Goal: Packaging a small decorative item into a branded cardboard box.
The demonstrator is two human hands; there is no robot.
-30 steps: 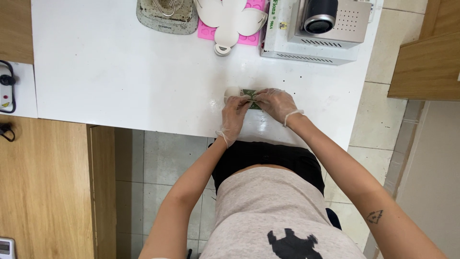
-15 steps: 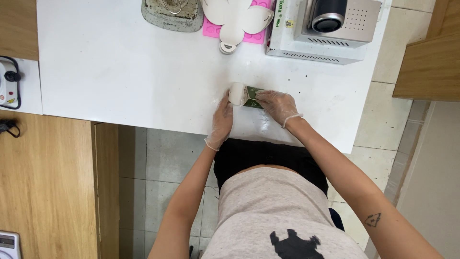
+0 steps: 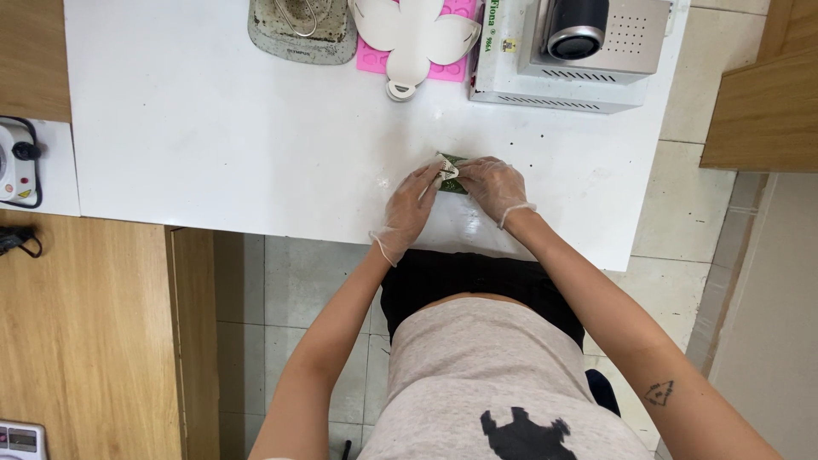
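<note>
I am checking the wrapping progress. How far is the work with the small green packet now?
Done: nothing finished shows on the white table. In hand: the left hand and right hand, both gloved, pinch the small green packet together on the table; its pale end shows between the fingers. Left: the packet's end looks not fully folded shut, though it is too small to be sure.

We stand in what looks like a small craft workshop: a white worktop (image 3: 213, 128) carries a boxy grey benchtop machine (image 3: 571, 51), a pink silicone mould (image 3: 443, 60), white paper cut-outs (image 3: 413, 34) and a soiled grey tray (image 3: 302, 34); we wear thin disposable gloves, over a tiled floor (image 3: 290, 290) beside wooden cabinets (image 3: 85, 332)
</note>
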